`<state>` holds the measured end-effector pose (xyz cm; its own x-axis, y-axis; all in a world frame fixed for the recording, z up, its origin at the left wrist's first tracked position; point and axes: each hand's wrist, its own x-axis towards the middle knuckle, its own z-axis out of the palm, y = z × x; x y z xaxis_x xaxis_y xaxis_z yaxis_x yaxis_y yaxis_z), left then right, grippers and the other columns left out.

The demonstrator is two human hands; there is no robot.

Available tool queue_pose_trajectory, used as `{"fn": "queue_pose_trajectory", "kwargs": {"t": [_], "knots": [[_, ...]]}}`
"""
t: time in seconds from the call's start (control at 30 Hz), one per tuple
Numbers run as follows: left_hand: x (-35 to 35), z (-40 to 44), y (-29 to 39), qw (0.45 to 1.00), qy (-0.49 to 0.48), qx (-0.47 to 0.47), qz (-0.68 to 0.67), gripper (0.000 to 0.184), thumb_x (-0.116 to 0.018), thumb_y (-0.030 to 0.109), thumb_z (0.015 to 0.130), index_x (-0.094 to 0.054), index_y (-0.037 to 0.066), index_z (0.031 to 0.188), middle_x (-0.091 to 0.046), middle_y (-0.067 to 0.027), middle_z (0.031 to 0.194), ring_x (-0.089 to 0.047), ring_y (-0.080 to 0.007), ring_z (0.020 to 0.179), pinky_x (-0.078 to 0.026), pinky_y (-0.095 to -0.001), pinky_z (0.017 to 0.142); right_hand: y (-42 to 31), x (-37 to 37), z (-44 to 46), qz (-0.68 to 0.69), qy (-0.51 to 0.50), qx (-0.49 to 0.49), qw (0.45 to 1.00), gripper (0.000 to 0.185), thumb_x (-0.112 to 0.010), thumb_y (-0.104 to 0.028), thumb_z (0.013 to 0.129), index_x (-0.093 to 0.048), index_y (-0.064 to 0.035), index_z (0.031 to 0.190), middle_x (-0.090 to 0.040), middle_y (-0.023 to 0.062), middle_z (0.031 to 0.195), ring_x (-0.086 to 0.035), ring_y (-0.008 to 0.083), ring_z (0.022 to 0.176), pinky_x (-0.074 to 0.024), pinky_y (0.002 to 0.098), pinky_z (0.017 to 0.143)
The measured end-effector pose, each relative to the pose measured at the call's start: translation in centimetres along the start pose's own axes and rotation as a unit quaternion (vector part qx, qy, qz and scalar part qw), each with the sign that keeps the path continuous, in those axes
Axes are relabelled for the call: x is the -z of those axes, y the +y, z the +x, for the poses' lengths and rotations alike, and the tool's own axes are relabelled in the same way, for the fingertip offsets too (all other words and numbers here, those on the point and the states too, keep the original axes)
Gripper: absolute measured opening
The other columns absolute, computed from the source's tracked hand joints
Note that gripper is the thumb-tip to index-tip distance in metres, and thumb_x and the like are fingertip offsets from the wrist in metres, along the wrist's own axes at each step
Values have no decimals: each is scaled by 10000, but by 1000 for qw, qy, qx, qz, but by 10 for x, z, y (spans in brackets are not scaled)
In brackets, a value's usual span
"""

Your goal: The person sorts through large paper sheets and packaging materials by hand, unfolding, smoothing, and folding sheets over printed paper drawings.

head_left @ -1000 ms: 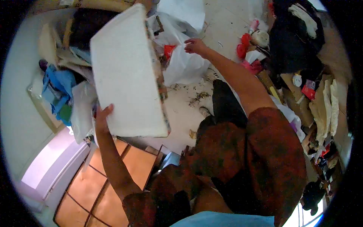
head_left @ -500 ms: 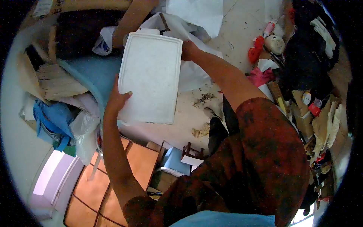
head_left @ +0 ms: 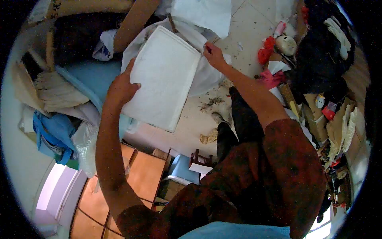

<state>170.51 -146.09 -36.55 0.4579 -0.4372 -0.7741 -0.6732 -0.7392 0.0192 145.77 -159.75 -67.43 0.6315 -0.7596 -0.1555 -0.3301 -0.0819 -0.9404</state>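
Note:
A white rectangular panel (head_left: 165,79) with a raised rim hangs tilted in front of me. My left hand (head_left: 124,85) grips its left edge, thumb on the face and the other fingers along the side. Beyond the panel's upper right corner, my right hand (head_left: 214,55) has its fingers closed at the edge of a white plastic bag (head_left: 199,38). The bag spreads behind the panel, and part of it is hidden by it.
Cardboard and a blue bag (head_left: 53,133) lie at the left, above an orange-panelled surface (head_left: 145,175). A blue bin (head_left: 184,168) stands near a small stool (head_left: 201,159). Black cloth (head_left: 318,59), red items and torn cardboard (head_left: 340,123) are piled at the right.
The panel has turned from a steep side angle to face me and now leans rightward at its top. My left hand has moved up its edge, and my right hand has shifted to the bag.

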Motion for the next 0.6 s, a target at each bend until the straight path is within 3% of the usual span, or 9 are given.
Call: {"fn": "queue_pose_trajectory", "kwargs": {"t": [0.1, 0.2, 0.3, 0.4, 0.47, 0.5, 0.53, 0.57, 0.6], "knots": [[-5, 16, 7, 998, -55, 32, 0, 915, -718, 145, 722, -211, 262, 1475, -565, -215, 1236, -583, -360, 1087, -447, -417, 955, 6, 9, -25, 103, -7, -72, 992, 106, -539, -125, 830, -513, -27, 862, -489, 90, 684, -471, 179, 623, -418, 336, 584], [32, 16, -11, 997, -72, 27, -5, 927, -733, 145, 705, -226, 260, 1473, -569, -207, 1234, -586, -341, 1088, -451, -401, 955, -11, 30, -41, 166, -51, -137, 975, 88, -521, -106, 846, -515, -18, 853, -447, 28, 699, -424, 114, 675, -393, 283, 595], [45, 27, -41, 997, -71, -32, -22, 932, -747, 145, 691, -245, 251, 1468, -580, -209, 1216, -599, -337, 1050, -462, -389, 934, -16, 51, -64, 347, 12, -314, 884, 87, -491, -115, 889, -553, -63, 922, -482, -39, 773, -433, 79, 697, -394, 244, 663], [16, 32, -7, 987, -142, -73, 9, 924, -752, 137, 682, -267, 243, 1462, -590, -211, 1195, -603, -343, 1017, -467, -394, 916, -54, 66, -84, 447, -38, -272, 851, 86, -498, -144, 879, -550, -79, 902, -480, -45, 778, -454, 78, 711, -404, 259, 677], [-12, 38, 16, 988, -122, -50, 75, 924, -753, 128, 669, -283, 242, 1457, -612, -201, 1156, -612, -341, 986, -470, -399, 905, -33, 47, -92, 348, -84, -198, 913, 89, -526, -176, 864, -544, -92, 890, -498, -46, 790, -462, 77, 717, -402, 261, 678], [-21, 39, 26, 987, -127, -39, 87, 929, -754, 126, 664, -283, 240, 1457, -616, -198, 1152, -612, -342, 992, -470, -399, 907, -44, 41, -89, 389, -151, -246, 875, 97, -548, -202, 858, -549, -105, 869, -490, -54, 793, -437, 62, 699, -386, 247, 648], [-36, 43, 40, 985, -137, -41, 99, 934, -755, 124, 660, -283, 239, 1457, -619, -195, 1148, -612, -343, 997, -470, -399, 908, -71, 37, -93, 362, -172, -248, 882, 118, -552, -204, 859, -563, -87, 858, -485, -51, 758, -421, 54, 667, -377, 245, 592], [-63, 55, 26, 983, -66, -137, 106, 948, -756, 121, 656, -267, 231, 1461, -619, -188, 1151, -611, -344, 1017, -472, -403, 905, -96, 34, -96, 334, -194, -249, 888, 139, -556, -206, 861, -576, -69, 847, -480, -48, 724, -404, 46, 634, -369, 243, 536], [-53, 41, 56, 984, -88, -90, 127, 949, -745, 93, 656, -262, 220, 1462, -611, -185, 1170, -609, -346, 1032, -479, -406, 893, -101, 24, -106, 334, -195, -221, 895, 193, -557, -231, 875, -587, -41, 854, -473, -42, 684, -403, 47, 612, -358, 250, 512]]}}
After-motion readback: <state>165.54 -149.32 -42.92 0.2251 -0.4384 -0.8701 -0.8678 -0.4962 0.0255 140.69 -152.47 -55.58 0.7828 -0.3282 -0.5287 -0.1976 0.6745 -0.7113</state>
